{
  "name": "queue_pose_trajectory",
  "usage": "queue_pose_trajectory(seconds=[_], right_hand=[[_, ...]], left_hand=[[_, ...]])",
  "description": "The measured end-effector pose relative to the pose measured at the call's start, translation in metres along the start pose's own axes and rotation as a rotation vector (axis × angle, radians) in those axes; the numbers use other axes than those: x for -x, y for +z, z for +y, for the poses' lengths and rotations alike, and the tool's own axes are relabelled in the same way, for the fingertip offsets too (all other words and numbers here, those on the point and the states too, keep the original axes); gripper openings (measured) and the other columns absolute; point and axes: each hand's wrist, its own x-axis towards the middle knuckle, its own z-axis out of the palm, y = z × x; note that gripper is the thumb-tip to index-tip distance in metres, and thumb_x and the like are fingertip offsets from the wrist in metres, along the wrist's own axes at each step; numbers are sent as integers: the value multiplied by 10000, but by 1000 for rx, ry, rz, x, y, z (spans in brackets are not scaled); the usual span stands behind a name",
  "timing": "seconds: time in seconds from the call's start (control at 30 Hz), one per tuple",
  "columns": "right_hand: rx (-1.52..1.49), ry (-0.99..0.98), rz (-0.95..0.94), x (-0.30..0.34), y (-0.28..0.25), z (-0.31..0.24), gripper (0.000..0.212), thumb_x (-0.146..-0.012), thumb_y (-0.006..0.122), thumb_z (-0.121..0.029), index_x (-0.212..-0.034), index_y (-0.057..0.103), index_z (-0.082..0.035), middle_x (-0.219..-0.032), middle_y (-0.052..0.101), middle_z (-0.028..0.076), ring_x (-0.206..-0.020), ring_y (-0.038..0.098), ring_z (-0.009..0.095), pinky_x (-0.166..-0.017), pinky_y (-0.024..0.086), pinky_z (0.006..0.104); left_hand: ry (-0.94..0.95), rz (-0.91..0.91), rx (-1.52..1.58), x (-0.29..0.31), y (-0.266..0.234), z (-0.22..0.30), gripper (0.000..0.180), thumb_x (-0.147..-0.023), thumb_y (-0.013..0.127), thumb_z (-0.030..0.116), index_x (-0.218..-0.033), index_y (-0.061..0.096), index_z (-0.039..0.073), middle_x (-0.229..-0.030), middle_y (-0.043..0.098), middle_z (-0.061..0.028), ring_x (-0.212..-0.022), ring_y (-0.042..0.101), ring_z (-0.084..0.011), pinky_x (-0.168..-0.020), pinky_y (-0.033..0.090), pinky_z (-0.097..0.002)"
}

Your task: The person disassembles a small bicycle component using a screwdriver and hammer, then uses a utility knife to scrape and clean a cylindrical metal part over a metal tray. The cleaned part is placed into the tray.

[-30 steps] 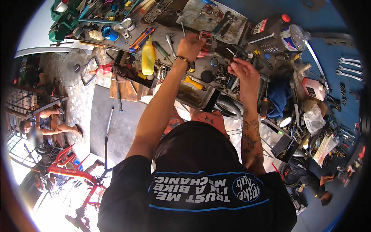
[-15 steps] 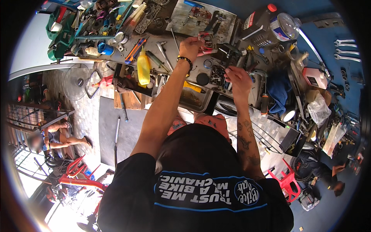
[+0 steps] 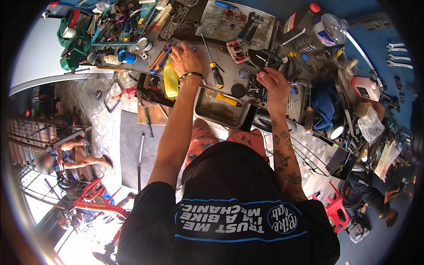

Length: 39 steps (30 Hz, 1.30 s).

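My left hand [image 3: 187, 61] lies over the bench beside a yellow squeeze bottle [image 3: 171, 80], palm down with its fingers stretched out. Part of a metal-handled tool shows from under it, mostly hidden by the hand. To its right rests a screwdriver [image 3: 216, 75] with a yellow-and-black handle. Farther right is a red-and-silver slotted holder [image 3: 237, 51], untouched. My right hand [image 3: 274, 86] hovers by an open box of small metal parts [image 3: 255, 87], thumb and fingertips pinched together. What the pinch holds is too small to tell.
A silver ring [image 3: 244, 73] and a round black cap [image 3: 238, 90] lie between my hands. Below the bench edge sits a metal tray [image 3: 212, 110] with a yellow tool. Large bottles [image 3: 329, 31] stand at the back right. Another person [image 3: 70, 157] sits far left.
My left hand has let go of the red-and-silver holder, now on the bench, and moved left beside the yellow bottle. The screwdriver handle has come into view. My right hand stays near the parts box.
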Motion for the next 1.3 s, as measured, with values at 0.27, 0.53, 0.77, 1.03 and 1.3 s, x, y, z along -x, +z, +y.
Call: queue_pose_trajectory(seconds=[0.27, 0.53, 0.77, 1.03, 1.3], right_hand=[[226, -172, -162, 11, 29, -24, 279, -935, 747, 32, -1211, 709, 31, -1149, 753, 96, -959, 699, 106, -870, 561, 256], [308, -329, -266, 6, 73, -79, 242, -944, 712, 68, -1185, 712, 49, -1177, 746, 111, -1051, 712, 138, -906, 603, 252], [428, -672, -411, 15, 101, -105, 232, -875, 791, 16, -1102, 764, -22, -1071, 765, 96, -927, 752, 171, -789, 634, 286], [553, -791, -420, 23, 107, -113, 230, -843, 808, 7, -1065, 759, -32, -1039, 768, 90, -919, 751, 231, -800, 617, 313], [663, -977, -455, 23, 103, -118, 240, -844, 820, -23, -1074, 757, -49, -1031, 763, 86, -907, 743, 250, -790, 612, 334]], left_hand=[[-265, -377, 12, -28, 14, -24, 428, -904, 693, 300, -1252, 565, 86, -1070, 744, -254, -1028, 732, -437, -876, 578, -538], [-159, -256, 1180, -10, -37, -27, 347, -987, 568, -13, -1328, 567, 51, -935, 715, -97, -782, 759, -182, -653, 619, -280], [-61, -345, 1266, 27, -106, 1, 397, -1007, 598, 35, -1402, 573, 6, -921, 759, -113, -805, 757, -175, -669, 625, -279], [-117, -362, 1284, 38, -120, 6, 394, -1002, 623, 38, -1394, 591, 17, -910, 766, -121, -782, 762, -180, -644, 619, -273], [-77, -317, 1150, 42, -123, 10, 396, -971, 624, 22, -1366, 633, 25, -898, 776, -119, -791, 759, -151, -649, 606, -257]])
